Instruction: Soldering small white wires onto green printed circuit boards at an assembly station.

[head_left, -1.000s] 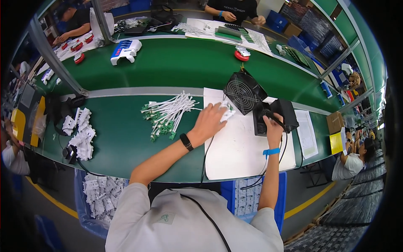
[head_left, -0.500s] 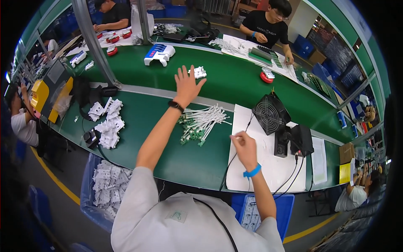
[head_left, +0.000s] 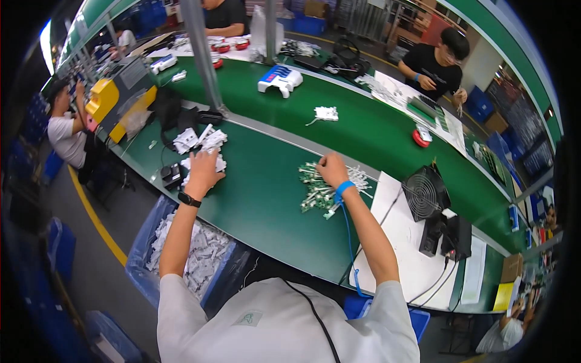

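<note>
My left hand (head_left: 204, 173), with a dark band at its wrist, lies over a heap of white moulded plastic parts (head_left: 213, 140) on the left of the bench. Its thumb stands apart from the fingers, whose tips partly disappear among the parts. On the pile of small green circuit boards with white wire leads (head_left: 316, 196) rests my right hand (head_left: 331, 170). Its fingers are bent together, and whatever they pinch is hidden. A blue strap with a coiled cord circles that wrist. Beyond the bench edge, a white plastic part (head_left: 327, 113) sits on the green belt.
A black fan (head_left: 426, 193) and black power boxes (head_left: 458, 237) with cables stand on white sheeting at right. A lined bin (head_left: 147, 257) of white parts is below left. A metal post (head_left: 203, 54) rises beyond the heap. A co-worker (head_left: 437, 66) sits across the belt.
My left hand has come back from the white part on the belt to the heap at left. My right hand has moved from the white sheeting onto the wired boards. The view has shifted left.
</note>
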A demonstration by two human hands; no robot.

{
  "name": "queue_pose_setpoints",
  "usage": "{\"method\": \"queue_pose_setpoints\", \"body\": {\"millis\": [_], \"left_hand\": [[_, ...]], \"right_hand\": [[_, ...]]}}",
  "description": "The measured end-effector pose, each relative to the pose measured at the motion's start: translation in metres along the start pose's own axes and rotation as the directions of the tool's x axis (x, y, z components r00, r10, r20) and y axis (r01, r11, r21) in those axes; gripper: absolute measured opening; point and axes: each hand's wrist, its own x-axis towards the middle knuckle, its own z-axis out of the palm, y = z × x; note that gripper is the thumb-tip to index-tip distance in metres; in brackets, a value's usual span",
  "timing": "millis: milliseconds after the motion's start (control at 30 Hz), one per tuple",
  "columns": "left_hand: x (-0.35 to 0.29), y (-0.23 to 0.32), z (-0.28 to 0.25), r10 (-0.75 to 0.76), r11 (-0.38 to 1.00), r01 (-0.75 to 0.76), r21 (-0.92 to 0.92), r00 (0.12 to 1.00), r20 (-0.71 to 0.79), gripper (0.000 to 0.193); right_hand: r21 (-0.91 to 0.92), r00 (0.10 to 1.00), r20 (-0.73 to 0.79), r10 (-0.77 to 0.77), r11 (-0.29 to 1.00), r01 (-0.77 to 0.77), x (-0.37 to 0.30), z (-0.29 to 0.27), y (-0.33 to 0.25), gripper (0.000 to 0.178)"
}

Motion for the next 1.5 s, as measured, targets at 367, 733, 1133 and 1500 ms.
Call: {"method": "queue_pose_setpoints", "body": {"millis": [367, 733, 1133, 1500], "left_hand": [[0.014, 0.021, 0.002, 0.114, 0.985, -0.133, -0.107, 0.979, -0.170, 0.027], [0.044, 0.055, -0.015, 0.024, 0.973, -0.096, -0.210, 0.947, -0.321, 0.013], [0.076, 0.094, -0.028, -0.166, 0.168, -0.146, -0.975, 0.971, -0.174, 0.020], [0.043, 0.201, -0.080, 0.311, 0.178, -0.143, -0.974, 0.947, -0.082, 0.017]], "right_hand": [[0.224, 0.795, -0.606, -0.019, 0.955, 0.194, -0.024, -0.074, -0.041, 0.013], [0.567, 0.677, -0.702, 0.218, 0.747, 0.348, -0.052, -0.136, -0.066, 0.009], [0.581, 0.830, -0.557, 0.043, 0.734, 0.351, -0.068, -0.118, -0.106, 0.008], [0.616, 0.967, -0.247, -0.067, 0.759, 0.210, -0.079, -0.116, -0.133, 0.012]]}}
